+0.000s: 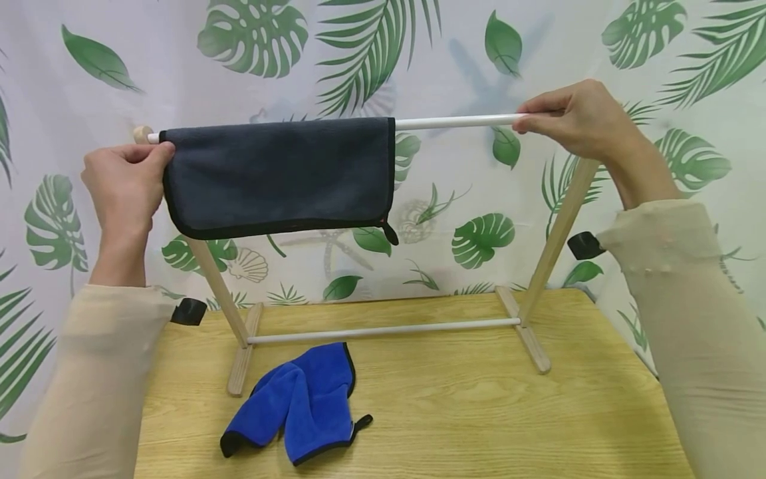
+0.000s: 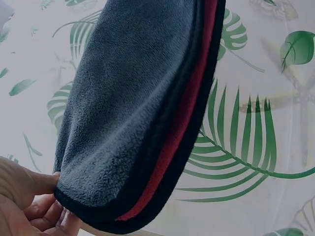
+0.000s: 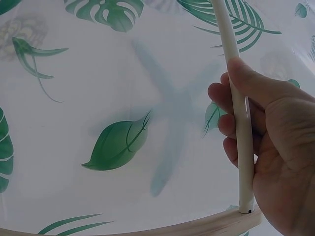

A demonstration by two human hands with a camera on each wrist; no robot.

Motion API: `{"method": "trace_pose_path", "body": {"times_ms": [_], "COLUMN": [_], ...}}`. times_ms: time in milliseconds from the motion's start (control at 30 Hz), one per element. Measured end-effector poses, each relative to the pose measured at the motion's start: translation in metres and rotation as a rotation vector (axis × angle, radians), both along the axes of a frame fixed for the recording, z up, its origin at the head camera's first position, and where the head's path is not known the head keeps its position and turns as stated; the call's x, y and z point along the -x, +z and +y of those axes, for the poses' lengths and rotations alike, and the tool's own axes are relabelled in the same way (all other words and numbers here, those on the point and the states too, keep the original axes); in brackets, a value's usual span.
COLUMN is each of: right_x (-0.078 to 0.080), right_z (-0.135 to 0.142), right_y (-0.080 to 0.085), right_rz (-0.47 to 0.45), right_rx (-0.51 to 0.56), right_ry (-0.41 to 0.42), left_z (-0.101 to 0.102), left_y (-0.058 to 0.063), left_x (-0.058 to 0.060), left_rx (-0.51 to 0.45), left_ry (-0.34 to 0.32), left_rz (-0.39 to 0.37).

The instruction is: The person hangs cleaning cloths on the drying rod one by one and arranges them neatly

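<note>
A dark grey towel (image 1: 278,176) with black edging hangs folded over the white top rod (image 1: 457,122) of a wooden rack, toward its left end. My left hand (image 1: 127,183) pinches the towel's left edge just below the rod. In the left wrist view, a red underside shows between the two layers of the grey towel (image 2: 123,98). Near the rod's right end, my right hand (image 1: 583,126) grips the bare rod, its fingers behind and thumb in front in the right wrist view. A crumpled blue towel (image 1: 311,406) with black edging lies on the table below.
The rack's slanted wooden legs (image 1: 559,229) stand on feet joined by a white lower rod (image 1: 383,330). They rest on a wood-grain table (image 1: 479,412). Close behind hangs a white curtain (image 1: 431,259) printed with green leaves.
</note>
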State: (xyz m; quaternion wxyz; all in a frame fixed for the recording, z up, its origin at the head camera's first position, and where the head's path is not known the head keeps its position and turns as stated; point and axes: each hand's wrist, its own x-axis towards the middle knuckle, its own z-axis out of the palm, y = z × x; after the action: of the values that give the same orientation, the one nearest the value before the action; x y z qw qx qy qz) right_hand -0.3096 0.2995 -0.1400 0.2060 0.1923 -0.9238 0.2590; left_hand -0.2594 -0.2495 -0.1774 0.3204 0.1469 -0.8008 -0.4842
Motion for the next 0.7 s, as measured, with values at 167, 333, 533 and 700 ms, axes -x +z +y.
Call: {"method": "trace_pose_path", "body": {"times_ms": [167, 333, 533, 700], "right_x": [0.0, 0.0, 0.0, 0.0], "right_z": [0.0, 0.0, -0.001, -0.001], "right_y": [0.0, 0.0, 0.0, -0.001], "right_rz": [0.016, 0.023, 0.02, 0.017], "right_rx": [-0.006, 0.003, 0.001, 0.009], "right_ry": [0.004, 0.014, 0.014, 0.01], "left_z": [-0.001, -0.003, -0.008, -0.012], "left_y": [0.001, 0.0, -0.002, -0.004], "left_x": [-0.003, -0.005, -0.005, -0.004], "left_rx": [-0.002, -0.016, -0.042, -0.061], "left_ry": [0.02, 0.051, 0.076, 0.068], "left_rz": [0.011, 0.057, 0.124, 0.109]}}
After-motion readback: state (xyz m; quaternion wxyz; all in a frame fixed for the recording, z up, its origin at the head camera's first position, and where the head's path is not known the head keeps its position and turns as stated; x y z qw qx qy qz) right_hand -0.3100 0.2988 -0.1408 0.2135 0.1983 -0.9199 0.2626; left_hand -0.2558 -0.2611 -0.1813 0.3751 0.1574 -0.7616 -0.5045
